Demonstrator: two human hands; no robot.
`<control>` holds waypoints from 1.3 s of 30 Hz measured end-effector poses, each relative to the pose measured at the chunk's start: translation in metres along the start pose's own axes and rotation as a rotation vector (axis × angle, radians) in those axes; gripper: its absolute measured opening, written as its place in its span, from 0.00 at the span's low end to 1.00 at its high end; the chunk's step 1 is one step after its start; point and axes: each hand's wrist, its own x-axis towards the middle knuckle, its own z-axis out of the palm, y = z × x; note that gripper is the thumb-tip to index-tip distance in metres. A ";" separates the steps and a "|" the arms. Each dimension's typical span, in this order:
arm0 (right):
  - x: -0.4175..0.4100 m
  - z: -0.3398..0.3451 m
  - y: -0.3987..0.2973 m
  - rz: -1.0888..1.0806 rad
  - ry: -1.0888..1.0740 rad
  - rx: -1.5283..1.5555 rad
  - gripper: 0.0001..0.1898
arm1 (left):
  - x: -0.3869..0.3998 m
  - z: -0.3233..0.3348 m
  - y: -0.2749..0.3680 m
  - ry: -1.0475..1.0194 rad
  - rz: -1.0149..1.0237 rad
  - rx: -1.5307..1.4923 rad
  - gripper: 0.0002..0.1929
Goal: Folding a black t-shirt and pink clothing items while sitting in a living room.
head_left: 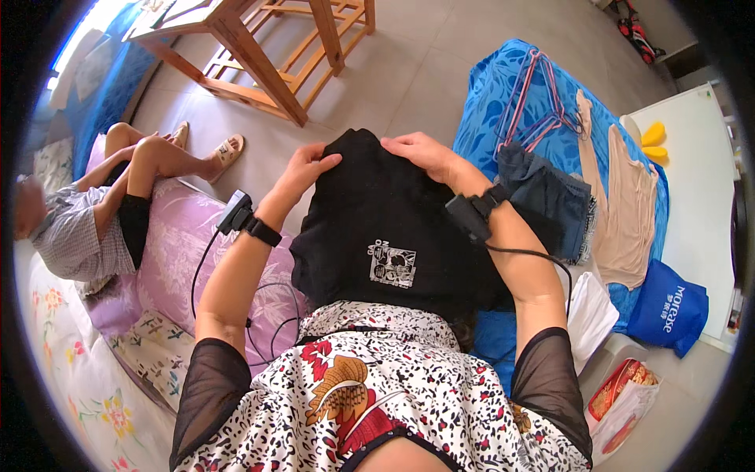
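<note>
A black cloth garment [354, 236] with a white printed square lies spread over my lap, its far edge raised between my hands. My left hand [309, 168] pinches the garment's upper left edge between thumb and fingers. At the upper right edge, my right hand [416, 154] holds the cloth with its fingertips. Folded dark blue denim [545, 197] with a frayed edge lies to the right, beyond my right forearm. Beige garments [628, 206] are laid out beside the denim. Pink and dark clothes hangers [534, 106] rest in a bunch above the denim.
Blue patterned cloth [489, 88] lies under the hangers and clothes. A blue bag [669, 307] and packaged items [619, 395] are at the lower right. Another person [88, 230] sits at the left on a purple-covered seat [194, 236]. A wooden table frame [253, 65] stands ahead.
</note>
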 end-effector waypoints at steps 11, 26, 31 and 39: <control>0.011 -0.015 -0.013 0.145 -0.311 0.111 0.12 | -0.021 -0.026 0.001 -0.325 -0.184 -0.118 0.19; 0.049 -0.001 -0.016 -0.406 -0.094 0.280 0.06 | -0.015 -0.024 0.005 -0.101 -0.058 -0.403 0.14; 0.041 -0.008 -0.007 -0.039 0.138 0.226 0.25 | 0.002 -0.015 -0.006 0.104 0.007 -0.197 0.09; -0.013 -0.013 -0.014 0.059 -0.228 -0.002 0.31 | 0.014 -0.009 -0.006 0.183 0.049 -0.466 0.13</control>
